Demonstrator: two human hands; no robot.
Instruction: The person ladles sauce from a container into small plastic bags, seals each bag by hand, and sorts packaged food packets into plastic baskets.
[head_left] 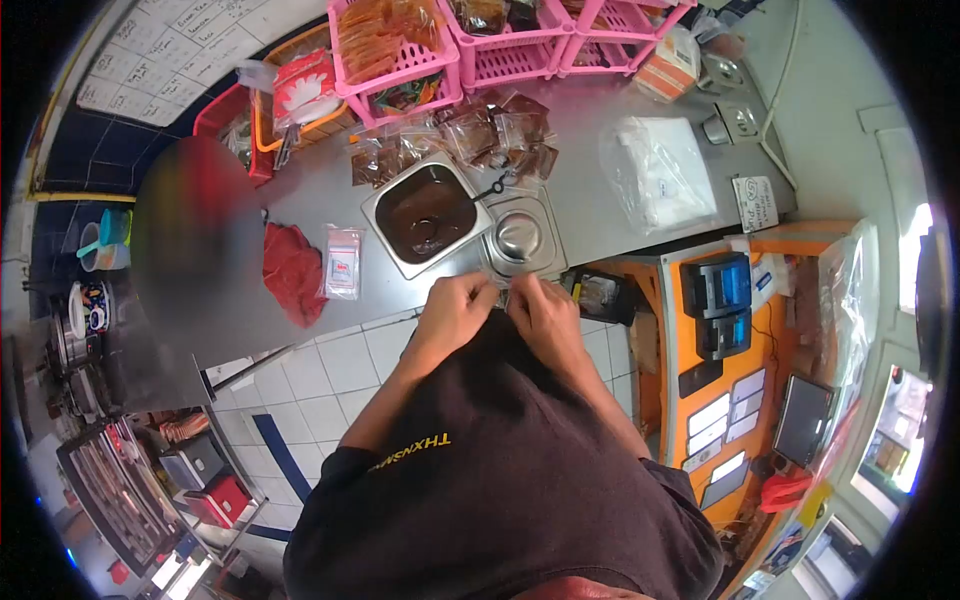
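Note:
My left hand (455, 312) and my right hand (545, 315) are close together at the counter's front edge, just before my dark shirt. Both have their fingers curled in a pinch. Whatever lies between the fingertips is too small or hidden to make out. Beyond them sits a square steel pan (398, 250) of dark brown sauce (430, 212), a dark-handled utensil (490, 190) resting at its right rim. Right beside it is a steel lid (519, 238), nearest my right hand. Several filled sachets (470, 135) of brown sauce lie behind the pan.
Left of the pan are a red cloth (292, 275) and a packet of clear bags (343, 262). Pink baskets (510, 55) line the back. A white plastic stack (665, 175) lies right. An orange desk (690, 385) holds card machines (718, 300). A person's blurred head covers the left end.

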